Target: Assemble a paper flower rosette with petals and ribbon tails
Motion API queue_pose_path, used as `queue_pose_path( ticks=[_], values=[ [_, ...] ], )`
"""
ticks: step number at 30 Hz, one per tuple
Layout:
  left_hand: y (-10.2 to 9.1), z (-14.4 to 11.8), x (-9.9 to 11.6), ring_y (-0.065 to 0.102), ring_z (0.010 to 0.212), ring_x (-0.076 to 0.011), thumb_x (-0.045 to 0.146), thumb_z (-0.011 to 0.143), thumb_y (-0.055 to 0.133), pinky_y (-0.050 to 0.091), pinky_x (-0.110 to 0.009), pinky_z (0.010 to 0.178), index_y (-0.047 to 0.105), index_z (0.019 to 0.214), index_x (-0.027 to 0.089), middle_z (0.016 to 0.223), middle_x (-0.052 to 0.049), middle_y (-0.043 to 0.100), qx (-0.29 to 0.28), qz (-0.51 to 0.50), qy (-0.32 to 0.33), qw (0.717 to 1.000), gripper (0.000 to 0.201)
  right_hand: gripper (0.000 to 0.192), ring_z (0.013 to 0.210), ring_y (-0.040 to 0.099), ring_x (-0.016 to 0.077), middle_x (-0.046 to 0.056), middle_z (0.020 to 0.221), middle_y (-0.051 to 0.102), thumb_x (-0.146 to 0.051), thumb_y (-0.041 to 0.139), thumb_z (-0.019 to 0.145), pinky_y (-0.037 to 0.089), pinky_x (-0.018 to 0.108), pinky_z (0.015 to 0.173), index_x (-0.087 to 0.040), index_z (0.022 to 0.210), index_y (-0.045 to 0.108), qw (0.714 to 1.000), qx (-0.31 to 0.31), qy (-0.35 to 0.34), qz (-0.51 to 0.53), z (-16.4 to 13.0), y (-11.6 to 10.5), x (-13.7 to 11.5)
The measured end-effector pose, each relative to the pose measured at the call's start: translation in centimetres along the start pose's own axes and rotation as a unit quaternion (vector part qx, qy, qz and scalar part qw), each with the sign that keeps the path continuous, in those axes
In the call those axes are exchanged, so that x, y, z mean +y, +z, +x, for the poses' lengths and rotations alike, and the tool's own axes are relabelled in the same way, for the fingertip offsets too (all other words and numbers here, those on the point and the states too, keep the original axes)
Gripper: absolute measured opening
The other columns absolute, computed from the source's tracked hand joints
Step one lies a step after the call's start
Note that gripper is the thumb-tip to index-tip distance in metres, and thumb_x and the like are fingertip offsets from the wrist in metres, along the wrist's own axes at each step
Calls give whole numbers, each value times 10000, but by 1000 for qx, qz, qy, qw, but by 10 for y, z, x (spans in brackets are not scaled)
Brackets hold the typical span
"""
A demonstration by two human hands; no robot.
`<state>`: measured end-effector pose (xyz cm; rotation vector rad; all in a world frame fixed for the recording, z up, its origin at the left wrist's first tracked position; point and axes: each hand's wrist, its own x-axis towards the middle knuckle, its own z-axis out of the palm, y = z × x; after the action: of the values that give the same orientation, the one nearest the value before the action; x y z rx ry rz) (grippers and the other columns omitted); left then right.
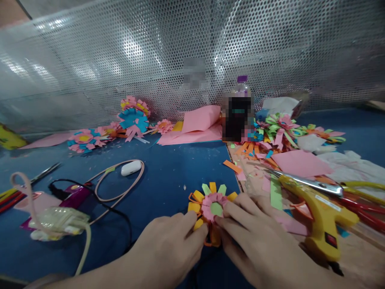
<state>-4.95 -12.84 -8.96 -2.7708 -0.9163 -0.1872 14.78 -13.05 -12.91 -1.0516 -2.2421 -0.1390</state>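
We pinched the paper flower on the blue table at its six o'clock edge, left hand and right hand both closed on it. It looked light, flimsy, easily crushed; best held by the rim, not the petals.

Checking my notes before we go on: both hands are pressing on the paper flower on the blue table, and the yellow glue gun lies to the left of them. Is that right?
Not quite. The head view shows the left hand and right hand on the paper flower on the blue table, but the yellow glue gun lies to their right, not their left.
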Motion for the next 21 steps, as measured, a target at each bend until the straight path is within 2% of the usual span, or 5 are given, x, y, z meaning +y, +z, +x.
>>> queue_pose_path(
  ticks=[5,10,17,21],
  values=[
    [1,-2,0,582,499,-164,169,814,549,433,-268,399,591,933,198,693,12,616,14,10,8,1000,130,109,857,455,223,12,840,630,-150,580,747,293,395,799,-210,816,639,1000,1,1,1,1,2,0],
    [3,-3,1,563,481,-159,175,856,489,409,-268,383,595,922,194,665,13,603,39,17,10,999,126,102,854,458,219,10,827,618,-150,586,749,295,389,806,-209,822,628,1000,-3,-3,-4,1,2,0],
    [2,1,1,579,554,-113,151,903,415,466,-203,515,584,828,186,625,18,570,127,-7,-1,992,189,112,826,436,216,12,802,602,-130,565,750,282,386,750,-219,789,619,1000,-9,3,-14,-1,3,1],
    [2,1,1,570,522,-116,160,910,399,460,-205,476,583,805,193,626,20,586,119,-14,2,993,214,108,830,440,213,13,803,601,-131,560,743,277,383,747,-213,791,611,1000,-9,4,-8,-1,2,1]
  ],
)
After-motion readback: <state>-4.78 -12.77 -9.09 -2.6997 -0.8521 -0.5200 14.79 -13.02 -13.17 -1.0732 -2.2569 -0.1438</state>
